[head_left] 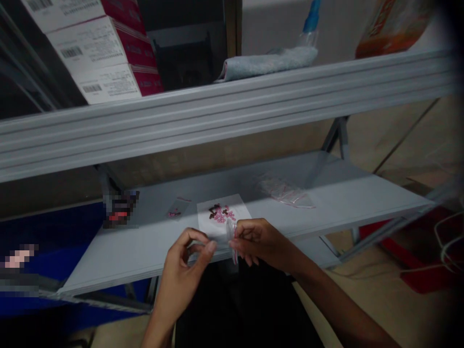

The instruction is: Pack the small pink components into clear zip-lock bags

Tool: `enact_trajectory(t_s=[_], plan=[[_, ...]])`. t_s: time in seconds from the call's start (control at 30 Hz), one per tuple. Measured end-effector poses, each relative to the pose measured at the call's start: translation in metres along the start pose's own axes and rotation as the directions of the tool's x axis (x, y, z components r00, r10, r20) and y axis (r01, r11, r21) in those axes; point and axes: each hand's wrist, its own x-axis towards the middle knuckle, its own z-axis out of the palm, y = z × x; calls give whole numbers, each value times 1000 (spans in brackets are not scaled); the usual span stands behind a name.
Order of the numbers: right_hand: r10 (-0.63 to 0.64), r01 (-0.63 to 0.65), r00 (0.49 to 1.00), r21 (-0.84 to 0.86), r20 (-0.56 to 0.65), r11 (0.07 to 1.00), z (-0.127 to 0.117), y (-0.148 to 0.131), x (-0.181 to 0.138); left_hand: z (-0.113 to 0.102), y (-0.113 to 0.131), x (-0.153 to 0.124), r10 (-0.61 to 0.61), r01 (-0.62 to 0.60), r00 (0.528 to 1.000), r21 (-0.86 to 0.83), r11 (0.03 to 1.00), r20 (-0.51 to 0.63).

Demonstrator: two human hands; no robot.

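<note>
My right hand (266, 241) pinches a small clear zip bag (233, 241) with a red stripe in front of the shelf's near edge. To its left, my left hand (184, 263) has thumb and forefinger closed together; what lies between them is too faint to make out. Just beyond both hands, a white sheet of paper (206, 224) carries a heap of small pink pieces (220, 214) and several dark brown ones (212, 215). Left of the paper lies another clear zip bag (179, 208) with a few pink pieces inside.
A pile of clear zip bags (284, 190) lies right of the paper on the grey shelf (344, 193). A blurred dark object (121, 209) is at the left end. Above runs a ledge (203, 116) with stacked boxes (97, 60), a folded cloth (268, 64) and a blue-topped bottle (311, 24).
</note>
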Motion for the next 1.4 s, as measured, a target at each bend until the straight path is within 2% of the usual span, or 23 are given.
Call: enact_trajectory(t_s=[0.1, 0.27, 0.37, 0.5, 0.6, 0.77, 0.9, 0.97, 1.13, 1.3, 1.4], plan=[[-51, 51, 999, 11, 0, 999, 9, 3, -3, 9, 10, -12, -62, 61, 978, 12, 998, 201], [-74, 76, 996, -52, 44, 996, 21, 12, -6, 14, 10, -15, -80, 89, 940, -11, 996, 331], [-88, 98, 994, -198, 59, 975, 21, 11, -8, 9, 9, -10, -85, 131, 915, -92, 987, 393], [-129, 136, 991, -444, 45, 886, 18, 4, -11, 4, 9, -6, -78, 138, 897, -108, 985, 436], [-131, 152, 988, -551, 77, 820, 16, 3, -14, 5, 5, -6, -84, 123, 899, -63, 990, 430], [-134, 184, 983, -631, 126, 754, 15, 6, -17, 8, -2, -7, -63, 62, 943, 12, 998, 327], [-137, 163, 986, -649, 91, 743, 15, 3, -17, 9, -1, -5, -92, 120, 930, -59, 991, 357], [-131, 177, 984, -636, 119, 751, 15, -1, -16, 8, 1, -5, -88, 117, 920, -53, 992, 381], [-133, 232, 970, -627, 202, 744, 13, -6, -13, 5, -1, -9, -74, 43, 924, 92, 995, 375], [-159, 256, 966, -680, 202, 687, 10, -2, -10, 9, -4, -8, -19, -60, 930, 204, 977, 366], [-166, 238, 971, -746, 171, 623, 1, 3, -9, 10, -7, -4, 11, -100, 957, 293, 951, 289]])
